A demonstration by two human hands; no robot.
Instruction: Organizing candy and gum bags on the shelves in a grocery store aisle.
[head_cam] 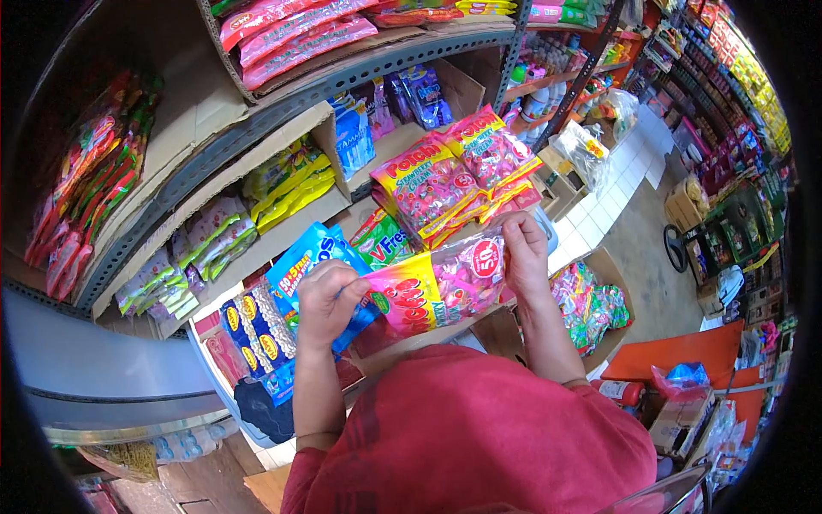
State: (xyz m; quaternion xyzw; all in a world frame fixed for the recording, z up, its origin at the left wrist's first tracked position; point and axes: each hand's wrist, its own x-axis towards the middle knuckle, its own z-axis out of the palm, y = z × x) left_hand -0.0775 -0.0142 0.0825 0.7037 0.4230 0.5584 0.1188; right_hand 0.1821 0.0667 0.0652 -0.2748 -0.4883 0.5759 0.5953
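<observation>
Between my two hands a pink and yellow Potchi candy bag (424, 292) is stretched out sideways. My left hand (331, 302) pinches its yellow-pink end, and my right hand (525, 247) grips the clear end near a round red mark. Just beyond lie more Potchi strawberry cream bags (427, 186), stacked in a pile. A green VFresh candy bag (380, 241) is partly covered by the held bag. Beside my left hand are a blue candy bag (295, 263) and a dark blue pack of Happy peanuts (247, 331).
Metal shelving (385, 69) with cardboard trays of candy bags stands ahead and to the left. An open carton of wrapped candies (594, 308) sits at the right, by my forearm. Further right are a fire extinguisher (620, 390) and a tiled aisle (600, 205).
</observation>
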